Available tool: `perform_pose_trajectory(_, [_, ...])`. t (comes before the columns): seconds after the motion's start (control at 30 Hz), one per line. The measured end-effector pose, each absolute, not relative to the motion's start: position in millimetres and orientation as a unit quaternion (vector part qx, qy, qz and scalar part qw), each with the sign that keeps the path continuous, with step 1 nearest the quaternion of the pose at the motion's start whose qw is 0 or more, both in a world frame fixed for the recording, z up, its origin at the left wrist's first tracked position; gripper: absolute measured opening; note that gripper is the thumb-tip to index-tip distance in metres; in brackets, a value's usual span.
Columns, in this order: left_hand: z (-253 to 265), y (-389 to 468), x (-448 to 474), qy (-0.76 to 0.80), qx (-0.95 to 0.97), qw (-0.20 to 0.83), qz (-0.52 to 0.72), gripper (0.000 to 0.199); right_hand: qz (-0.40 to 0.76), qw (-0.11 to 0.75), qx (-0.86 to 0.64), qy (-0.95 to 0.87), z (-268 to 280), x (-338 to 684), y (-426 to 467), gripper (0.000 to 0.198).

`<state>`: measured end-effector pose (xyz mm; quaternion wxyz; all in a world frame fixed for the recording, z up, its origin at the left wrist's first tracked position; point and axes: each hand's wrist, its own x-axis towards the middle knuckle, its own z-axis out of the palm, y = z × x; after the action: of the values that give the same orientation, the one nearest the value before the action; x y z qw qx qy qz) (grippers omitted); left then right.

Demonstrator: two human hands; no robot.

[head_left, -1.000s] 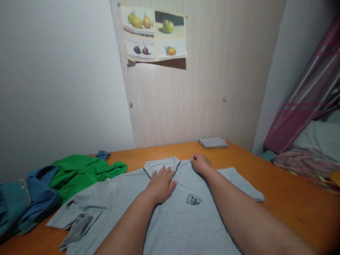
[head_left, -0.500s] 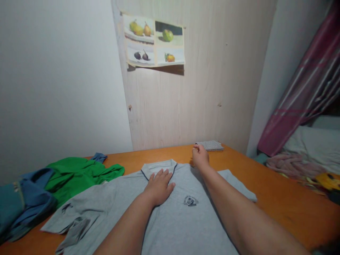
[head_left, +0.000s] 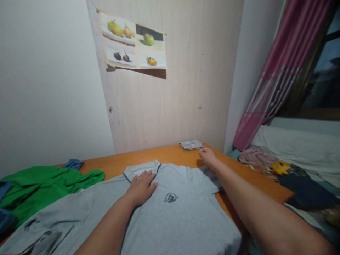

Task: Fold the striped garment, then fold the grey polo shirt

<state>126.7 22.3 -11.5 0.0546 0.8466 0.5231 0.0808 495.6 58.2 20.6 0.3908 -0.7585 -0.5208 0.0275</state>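
A light grey polo shirt (head_left: 186,219) lies face up, with a dark-edged collar and a small dark chest emblem. My left hand (head_left: 142,187) rests flat on it just below the collar, fingers loosely spread. Past the shirt's right shoulder, my right hand (head_left: 208,157) is closed with fingers curled under, above the orange tabletop. Whatever is inside those fingers, if anything, is hidden. Beneath my right forearm lies the right sleeve, partly covered. The left sleeve is rumpled at the lower left.
Green clothing (head_left: 53,182) and blue cloth (head_left: 74,164) lie at the left. A checked, flat item (head_left: 191,145) sits at the back of the orange table (head_left: 148,151). A pink curtain (head_left: 271,81) hangs at the right, above a heap of fabrics (head_left: 257,157).
The view has turned to the right. My right hand has moved outward from the shirt's shoulder toward the sleeve side, while my left hand stays below the collar.
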Motion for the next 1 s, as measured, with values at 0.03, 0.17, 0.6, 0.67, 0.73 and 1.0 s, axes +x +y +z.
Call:
perform_pose_trajectory(0.03, [-12.2, 23.4, 126.9, 0.524, 0.846, 0.053, 0.082, 0.063, 0.033, 0.367, -0.765, -0.528, 14.9, 503.6, 49.5, 0.020])
perform_pose_trajectory(0.17, [-14.7, 27.1, 127.3, 0.529, 0.843, 0.044, 0.084, 0.063, 0.029, 0.270, -0.789, -0.552, -4.8, 517.3, 21.1, 0.019])
perform_pose_trajectory(0.6, [-9.1, 28.8, 133.7, 0.542, 0.839, 0.008, 0.036, 0.067, -0.043, 0.161, -0.860, -0.482, -12.4, 519.6, -2.2, 0.035])
perform_pose_trajectory(0.67, [-7.1, 27.6, 137.0, 0.548, 0.836, 0.008, 0.035, 0.066, -0.047, 0.148, -0.863, -0.480, -14.2, 525.1, -3.8, 0.034])
perform_pose_trajectory(0.73, [-5.0, 26.1, 140.3, 0.555, 0.831, 0.017, 0.031, 0.065, -0.049, 0.140, -0.866, -0.478, -14.0, 527.4, -4.0, 0.034])
perform_pose_trajectory(1.0, [13.3, 33.4, 116.5, 0.537, 0.833, -0.010, 0.135, 0.059, -0.102, 0.167, -0.827, -0.527, 10.3, 506.7, 2.5, 0.030])
